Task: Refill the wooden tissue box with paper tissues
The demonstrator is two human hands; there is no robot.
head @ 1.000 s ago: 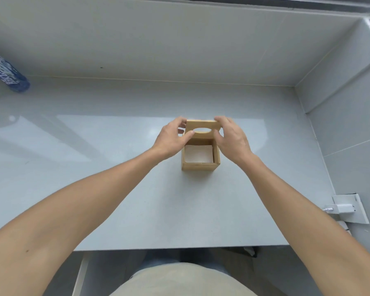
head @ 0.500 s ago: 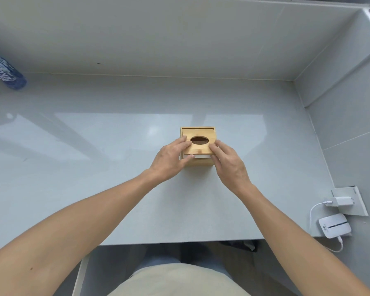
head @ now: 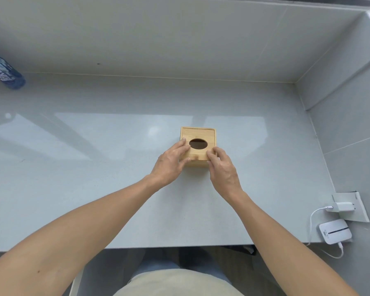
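You are pressing the sliding lid (head: 199, 151) of the wooden tissue box (head: 198, 146) at mid-counter (head: 94, 189), your left hand (head: 169, 163) and right hand (head: 222, 167) pinching its near corners, fingers close together. The box is likely rigid, light and smooth; gripping its side walls should be steadiest.

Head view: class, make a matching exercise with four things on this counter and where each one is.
Things:
1. wooden tissue box
2. blue bottle
3. white charger
4. white router

Places:
A. far left edge of the counter
B. plugged into the right wall socket
C. middle of the counter, between both hands
D. near right corner of the counter

Pairs: 1-C, 2-A, 3-B, 4-D
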